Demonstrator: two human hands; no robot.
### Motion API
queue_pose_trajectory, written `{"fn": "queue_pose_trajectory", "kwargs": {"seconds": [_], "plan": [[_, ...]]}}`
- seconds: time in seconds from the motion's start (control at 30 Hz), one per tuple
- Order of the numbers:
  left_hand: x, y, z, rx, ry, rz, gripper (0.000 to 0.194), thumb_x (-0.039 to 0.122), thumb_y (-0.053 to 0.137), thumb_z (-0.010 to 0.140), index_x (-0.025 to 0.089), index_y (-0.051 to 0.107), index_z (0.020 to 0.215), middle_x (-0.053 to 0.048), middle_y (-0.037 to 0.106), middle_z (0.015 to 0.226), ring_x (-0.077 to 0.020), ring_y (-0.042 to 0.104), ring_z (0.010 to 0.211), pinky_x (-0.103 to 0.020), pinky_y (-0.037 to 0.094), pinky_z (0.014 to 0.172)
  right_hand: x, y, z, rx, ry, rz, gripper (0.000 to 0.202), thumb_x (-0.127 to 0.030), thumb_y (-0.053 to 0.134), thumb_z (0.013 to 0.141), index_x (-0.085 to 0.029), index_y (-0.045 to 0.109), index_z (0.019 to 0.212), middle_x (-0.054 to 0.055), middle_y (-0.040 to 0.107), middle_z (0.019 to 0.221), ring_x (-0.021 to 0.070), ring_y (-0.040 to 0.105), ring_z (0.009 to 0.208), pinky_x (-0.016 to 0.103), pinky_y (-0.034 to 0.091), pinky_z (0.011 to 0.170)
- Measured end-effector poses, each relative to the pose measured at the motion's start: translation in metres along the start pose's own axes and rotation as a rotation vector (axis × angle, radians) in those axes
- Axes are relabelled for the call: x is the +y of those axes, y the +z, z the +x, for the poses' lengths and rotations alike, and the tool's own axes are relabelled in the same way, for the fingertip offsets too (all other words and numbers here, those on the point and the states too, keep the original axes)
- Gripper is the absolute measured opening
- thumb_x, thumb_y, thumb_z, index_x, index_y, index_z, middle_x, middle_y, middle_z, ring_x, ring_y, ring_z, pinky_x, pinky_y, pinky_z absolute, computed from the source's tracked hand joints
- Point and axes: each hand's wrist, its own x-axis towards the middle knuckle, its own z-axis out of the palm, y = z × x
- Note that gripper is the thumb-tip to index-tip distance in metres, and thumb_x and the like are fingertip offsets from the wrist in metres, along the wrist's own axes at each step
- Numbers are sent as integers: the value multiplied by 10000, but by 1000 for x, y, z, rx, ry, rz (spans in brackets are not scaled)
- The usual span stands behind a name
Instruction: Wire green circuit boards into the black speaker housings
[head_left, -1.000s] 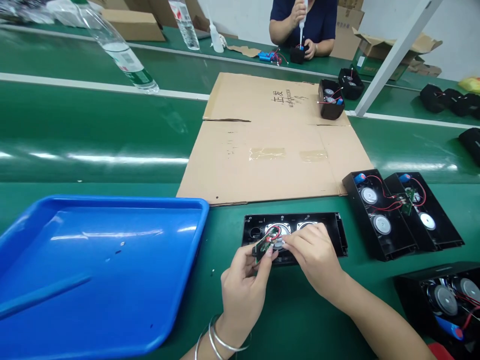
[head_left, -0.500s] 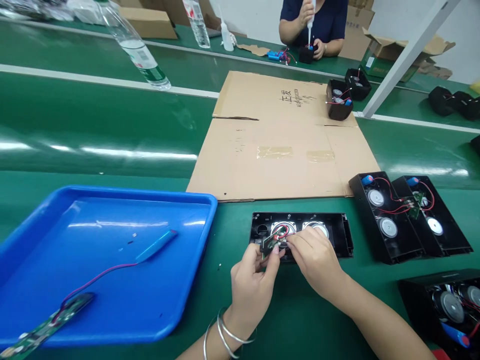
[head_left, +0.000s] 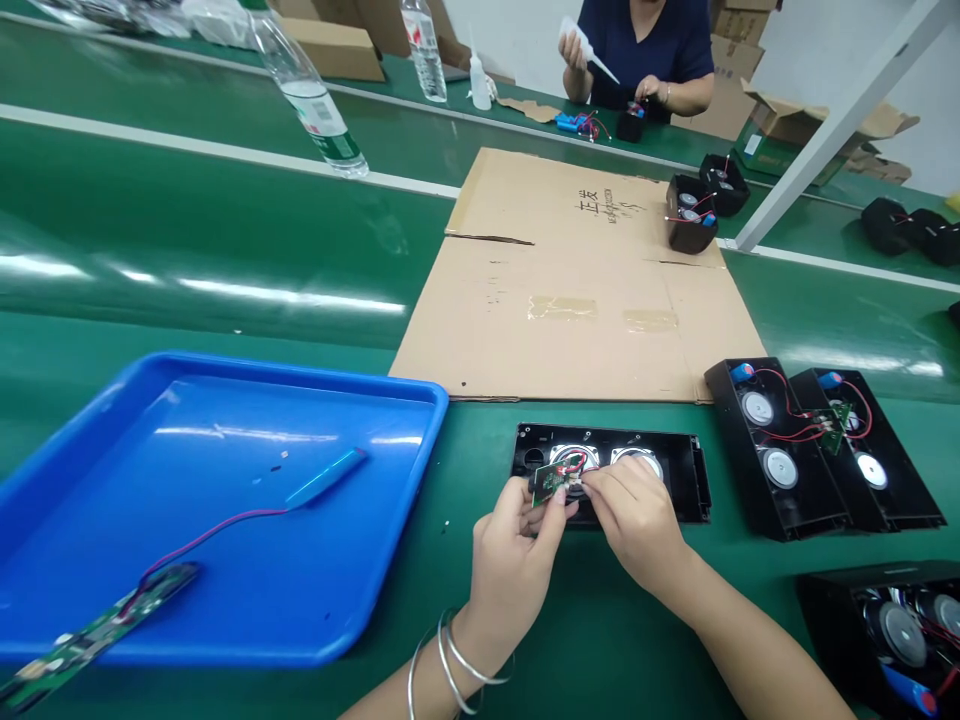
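My left hand (head_left: 517,560) pinches a small green circuit board (head_left: 549,483) by its edge, just above a black speaker housing (head_left: 682,475). Red wires (head_left: 577,460) curl up from the board. Two round speakers sit in the housing, partly covered by my hands. My right hand (head_left: 637,515) is closed at the board's right edge, thumb and fingertips pressed together beside the wire ends. What lies between those fingertips is too small to make out.
Left of me is a blue tray (head_left: 247,650) with a blue battery (head_left: 326,478) wired to a long circuit board (head_left: 97,630). Black housings (head_left: 802,510) stand at right. Flat cardboard (head_left: 577,350) lies ahead. Across the bench, a person (head_left: 637,60) holds a white squeeze bottle (head_left: 589,48).
The view has shifted slightly. My left hand has tilted the circuit board so more of its face shows. Across the bench, the person's bottle has been lifted and tipped away from a black housing.
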Motion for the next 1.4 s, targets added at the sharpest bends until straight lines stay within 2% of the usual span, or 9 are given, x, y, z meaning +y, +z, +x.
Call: {"fn": "queue_pose_trajectory", "kwargs": {"seconds": [0.1,0.27,0.43,0.63,0.73,0.93,1.17,1.3,1.4], "plan": [[3,0,1,-10,-39,-59,131,268,584,784,186,504,720,-15,725,814,-199,698,828,-264,613,680,1,0,-1,10,1,38,184,-95,437,906,-101,601,823,57,602,687,149,500,636,278,374,585],[6,0,1,-23,-50,-100,140,245,577,773,194,477,689,7,713,760,-181,704,776,-260,614,665,0,-4,1,-40,-93,-115,200,-78,438,897,-96,609,795,43,575,632,150,439,587,290,324,544],[7,-2,1,-41,23,23,133,239,558,776,200,472,682,-23,723,764,-182,709,705,-243,605,625,-5,-6,2,-57,-119,-244,235,-60,424,889,-106,600,740,30,539,579,152,418,551,295,300,526],[7,-4,2,-71,232,229,89,201,513,806,201,499,718,-26,718,714,-166,702,620,-195,562,529,-1,-7,0,-16,62,-92,202,-211,403,949,-101,572,941,40,614,650,146,520,583,274,382,553],[5,-5,3,-48,386,371,131,174,506,810,207,480,686,0,690,627,-156,688,561,-179,519,470,5,-8,1,-56,35,0,242,-241,371,961,-108,564,1022,26,612,636,140,508,553,267,390,540],[5,-6,1,-26,563,507,88,163,489,826,191,572,819,-1,707,657,-140,679,554,-183,522,519,12,-8,4,-32,-16,67,246,-217,396,948,-85,604,958,30,580,601,133,476,533,265,382,530],[6,-4,-1,-61,348,470,77,225,499,805,215,552,749,-18,722,709,-166,697,594,-200,542,517,14,-3,2,-59,-1,57,220,-172,423,927,-81,622,936,33,591,607,136,497,532,267,405,539],[6,-2,-2,-52,287,438,170,250,505,793,233,439,637,6,660,595,-168,689,558,-190,531,460,15,-19,8,-254,47,3,146,-167,602,830,-114,617,965,29,629,670,155,554,599,278,451,581],[5,-2,-2,-10,321,460,202,266,512,786,239,402,618,5,641,578,-174,688,562,-196,532,459,19,-44,11,-439,77,-26,646,-275,797,633,-135,508,1194,111,631,1018,238,570,947,377,484,792]]}}
